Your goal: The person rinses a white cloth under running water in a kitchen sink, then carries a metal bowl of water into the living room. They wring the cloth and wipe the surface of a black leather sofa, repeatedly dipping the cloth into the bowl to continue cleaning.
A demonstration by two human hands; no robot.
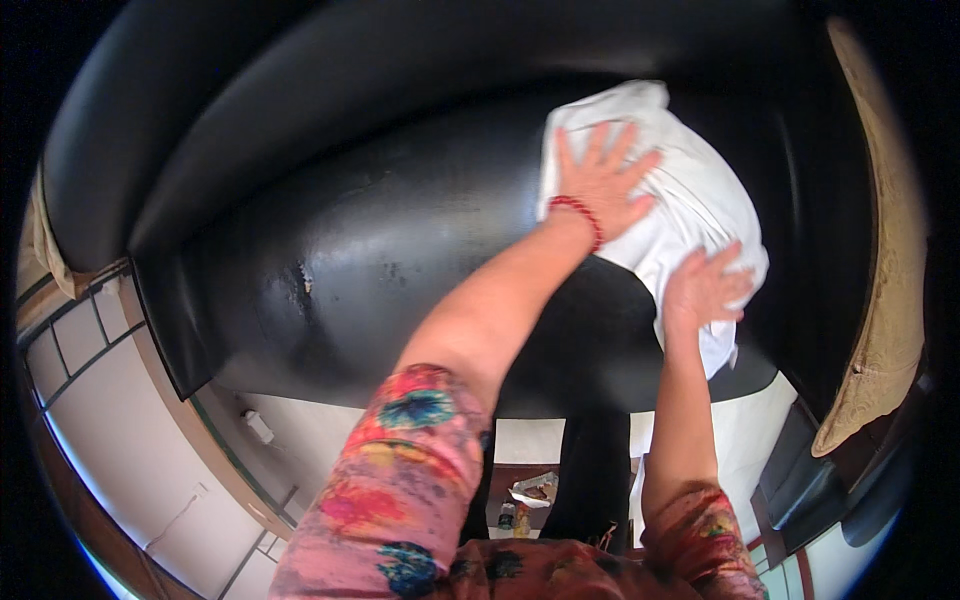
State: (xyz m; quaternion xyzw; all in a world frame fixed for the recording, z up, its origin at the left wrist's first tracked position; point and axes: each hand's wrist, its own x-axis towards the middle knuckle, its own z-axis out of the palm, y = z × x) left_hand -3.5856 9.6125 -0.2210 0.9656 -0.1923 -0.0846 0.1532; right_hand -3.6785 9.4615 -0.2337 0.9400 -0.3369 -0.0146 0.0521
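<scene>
A white cloth (pixel 712 202) lies creased over the right part of a black leather sofa seat (pixel 450 217). Flat on the cloth's upper part rests my left hand (pixel 604 176), fingers spread, with a red beaded bracelet at the wrist. My right hand (pixel 705 289) lies on the lower part of the same cloth, its fingers apart and slightly blurred. Neither hand has the fabric gathered in its fingers. On the seat's left half, the leather has a worn, peeling patch (pixel 306 277). The cloth hides the leather beneath both hands.
The sofa's black backrest (pixel 450 45) rises along the far side. A beige patterned cover (pixel 892 247) hangs at the right. Near my legs, a dark table (pixel 504 480) holds a clear plastic package (pixel 534 489) and small jars (pixel 507 516). A small white object (pixel 259 426) lies at lower left.
</scene>
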